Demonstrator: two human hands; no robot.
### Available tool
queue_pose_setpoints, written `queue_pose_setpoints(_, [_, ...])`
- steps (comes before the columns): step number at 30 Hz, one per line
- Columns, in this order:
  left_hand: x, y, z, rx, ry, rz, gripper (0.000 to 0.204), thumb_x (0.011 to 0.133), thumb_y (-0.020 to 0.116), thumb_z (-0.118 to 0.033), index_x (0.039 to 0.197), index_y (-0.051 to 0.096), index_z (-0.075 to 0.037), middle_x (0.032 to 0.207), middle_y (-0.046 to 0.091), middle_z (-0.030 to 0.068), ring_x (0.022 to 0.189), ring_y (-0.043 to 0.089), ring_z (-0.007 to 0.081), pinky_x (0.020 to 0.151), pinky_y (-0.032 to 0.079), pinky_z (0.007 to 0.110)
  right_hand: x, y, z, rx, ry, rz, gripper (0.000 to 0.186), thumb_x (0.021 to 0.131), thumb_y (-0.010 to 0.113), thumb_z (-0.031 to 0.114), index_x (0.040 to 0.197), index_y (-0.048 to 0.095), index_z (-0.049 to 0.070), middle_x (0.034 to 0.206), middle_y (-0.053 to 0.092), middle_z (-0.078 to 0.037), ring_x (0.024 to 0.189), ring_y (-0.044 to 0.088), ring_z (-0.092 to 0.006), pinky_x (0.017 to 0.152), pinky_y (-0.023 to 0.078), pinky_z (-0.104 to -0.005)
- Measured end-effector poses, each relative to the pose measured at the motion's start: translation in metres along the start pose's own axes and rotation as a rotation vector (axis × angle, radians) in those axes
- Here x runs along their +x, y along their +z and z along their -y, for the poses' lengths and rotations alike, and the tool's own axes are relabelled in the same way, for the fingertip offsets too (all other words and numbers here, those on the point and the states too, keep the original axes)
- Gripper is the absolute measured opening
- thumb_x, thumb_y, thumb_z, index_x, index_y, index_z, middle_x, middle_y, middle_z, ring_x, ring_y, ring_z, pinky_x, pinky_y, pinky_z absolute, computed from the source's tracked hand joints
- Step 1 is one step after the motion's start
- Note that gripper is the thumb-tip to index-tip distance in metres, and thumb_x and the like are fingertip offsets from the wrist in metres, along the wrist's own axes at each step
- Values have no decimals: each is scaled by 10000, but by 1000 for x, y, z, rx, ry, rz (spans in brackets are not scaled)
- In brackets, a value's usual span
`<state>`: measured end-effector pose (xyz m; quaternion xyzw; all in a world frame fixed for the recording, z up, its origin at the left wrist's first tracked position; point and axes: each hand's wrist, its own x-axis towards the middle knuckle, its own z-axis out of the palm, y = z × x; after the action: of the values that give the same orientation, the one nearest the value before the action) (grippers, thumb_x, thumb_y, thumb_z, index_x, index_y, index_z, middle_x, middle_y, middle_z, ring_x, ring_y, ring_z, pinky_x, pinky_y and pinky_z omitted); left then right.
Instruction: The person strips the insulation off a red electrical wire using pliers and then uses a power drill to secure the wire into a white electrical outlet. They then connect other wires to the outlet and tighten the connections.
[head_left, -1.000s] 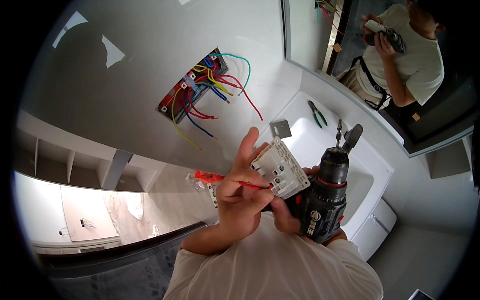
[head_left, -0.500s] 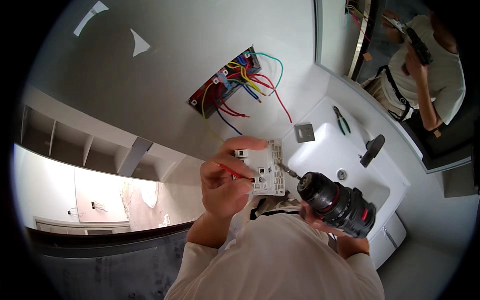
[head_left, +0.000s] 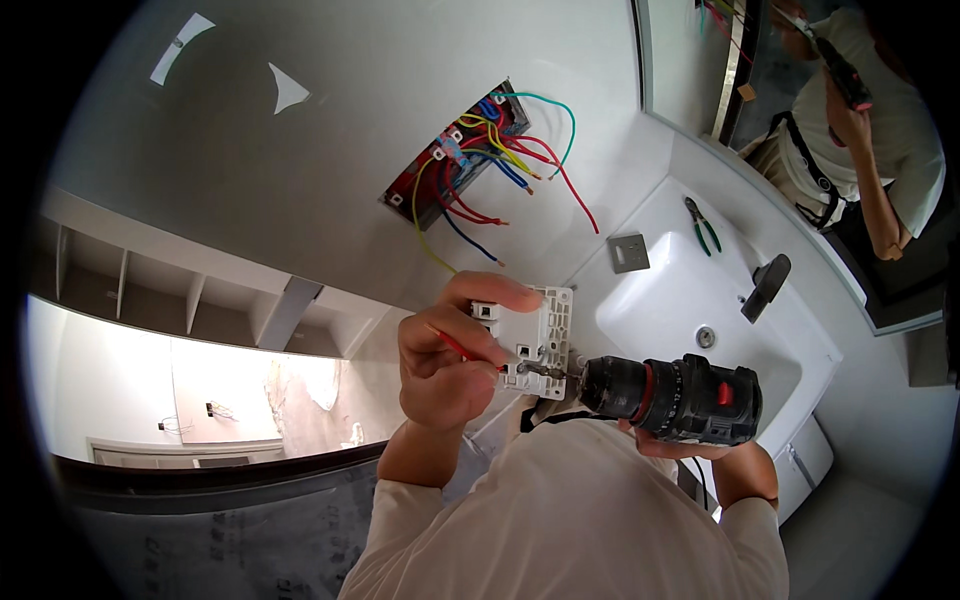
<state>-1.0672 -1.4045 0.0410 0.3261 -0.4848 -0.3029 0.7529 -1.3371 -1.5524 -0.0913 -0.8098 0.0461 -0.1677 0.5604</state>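
Note:
My left hand (head_left: 448, 362) is closed around a white wall socket module (head_left: 536, 318), its back with the terminals turned up. A short red wire (head_left: 452, 343) lies between the fingers, its end at a terminal near the module's lower edge. From the right, my right hand (head_left: 680, 447) grips a black cordless drill (head_left: 672, 396) with a red ring. Its long driver bit (head_left: 541, 370) reaches over the module's lower part, the tip at the terminal beside the red wire. The drill hides most of my right hand's fingers.
Ahead, an open wall box (head_left: 455, 155) spills red, blue, yellow and green wires. On the white sink (head_left: 640, 300) lie a grey faceplate (head_left: 629, 253) and green-handled pliers (head_left: 703, 226), near a dark faucet (head_left: 766, 288). A mirror (head_left: 800, 150) stands right, open shelves (head_left: 190, 295) left.
The drill has swung level and moved left, bringing its bit from beside the module's right edge to a terminal at the red wire. My left hand keeps its hold.

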Motion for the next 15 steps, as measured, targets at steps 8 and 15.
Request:
queue_pose_setpoints(8, [2,-4,0,-8,33,30,175,719,600,32,873,685,31,1231,608,327,1074,618,317,967,479,423,34,-11,30,53,-188,42,347,717,803,103,1046,704,149,934,734,98,743,657,-71,671,523,-251])
queue_pose_setpoints(15, [3,-3,2,-7,15,47,152,731,608,21,862,684,28,1234,612,314,1075,609,304,970,469,417,35,-15,31,342,-7,151,361,733,788,45,1078,694,95,956,740,56,760,627,-53,713,518,-228])
